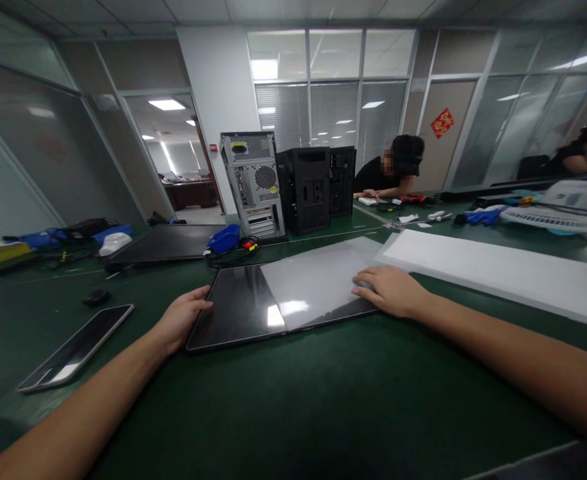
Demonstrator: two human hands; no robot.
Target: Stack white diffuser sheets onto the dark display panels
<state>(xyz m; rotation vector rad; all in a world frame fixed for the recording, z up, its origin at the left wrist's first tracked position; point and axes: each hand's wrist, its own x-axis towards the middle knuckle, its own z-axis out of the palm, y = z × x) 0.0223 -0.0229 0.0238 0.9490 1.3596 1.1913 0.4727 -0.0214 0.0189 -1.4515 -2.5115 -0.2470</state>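
A dark glossy panel (238,308) lies flat on the green table (323,400) in front of me. A frosted grey sheet (318,280) covers its right half. My left hand (182,320) rests against the panel's left edge, fingers loosely curled round it. My right hand (388,290) lies palm down on the sheet's right part, fingers pressed flat on it.
A long white slab (498,270) lies to the right. A narrow dark glass strip (76,347) lies at the left. Three computer towers (303,187) stand behind, with a blue object and cables (226,241). Another dark panel (168,243) is at back left. Two people sit at the far tables.
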